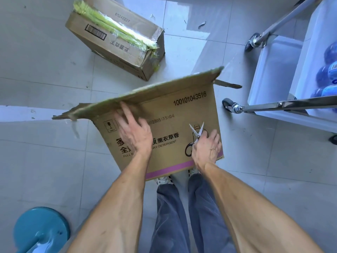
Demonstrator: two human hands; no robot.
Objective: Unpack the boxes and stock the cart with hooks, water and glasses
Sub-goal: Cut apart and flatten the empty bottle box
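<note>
A brown detergent box (175, 114) stands on the floor in front of my feet, its near top flap raised toward me. My left hand (134, 131) reaches up the box's front with straight fingers touching the flap's fold. My right hand (207, 148) grips a pair of scissors (196, 134) by the black handles, blades parted and pointing up, against the box's right front. The white cart (269, 73) stands at the right with blue water bottles (328, 73) in a tray. What the box holds is hidden.
A second cardboard box (116, 41), sealed with green tape, lies farther back at the left on the tiled floor. A round blue stool base (41, 229) sits at the lower left. The cart's caster wheels (228, 105) are close to the box's right side.
</note>
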